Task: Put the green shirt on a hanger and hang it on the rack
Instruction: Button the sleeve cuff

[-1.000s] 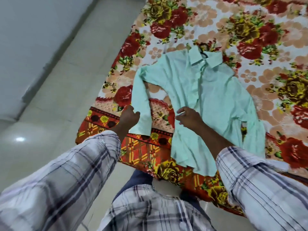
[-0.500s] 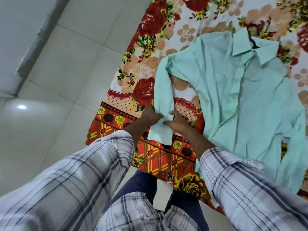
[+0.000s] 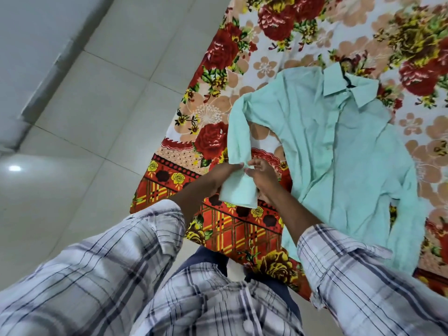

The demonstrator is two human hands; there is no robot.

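Where the shirt lies: the shirt is spread front-up on the bedspread, with its collar toward the bedspread's far side and its tail reaching the bedspread's near edge.
Writing: a dark shape shows in the opening of the collar; it is too small to read, and I cannot tell what it is.
Look of the shirt: pale mint green with long sleeves and a placket down the middle. The pointed collar lies flat and the cloth is creased.
Sleeve: it bends from the shoulder down toward the bedspread's near border.
Cuff: held up off the bedspread, above its red checked border, between both hands.
Left hand: its fingers curl round the cuff from the side of the bedspread's left edge.
Right hand: its fingertips pinch the cuff's upper edge, just beside the left hand.
Bedspread pattern: red and yellow flowers on a pale ground, with a checked band along the near edge.
Edges and room: a pale tiled floor runs along the bedspread's left edge and out to a wall.
Person: checked shirtsleeves and dark trousers, standing at the bedspread's near edge.
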